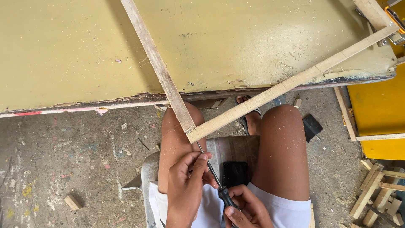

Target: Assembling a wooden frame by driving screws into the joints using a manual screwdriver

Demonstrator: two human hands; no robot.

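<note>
Two thin wooden strips meet in a corner joint [192,133] that overhangs the edge of a worn olive-yellow tabletop [76,55]; one strip [156,63] runs up left, the other [295,80] up right. A screwdriver with a thin metal shaft [207,162] and dark handle [228,198] points up at that corner. My left hand [185,190] pinches the shaft between its fingers. My right hand [247,209] is wrapped around the handle near my lap. I sit on a stool with bare knees below the joint.
A black phone [235,173] lies on the stool seat [230,147] between my legs. Wood offcuts [379,190] are piled on the dusty concrete floor at the right, a small block [72,202] at the left. A yellow panel [379,109] stands at the right.
</note>
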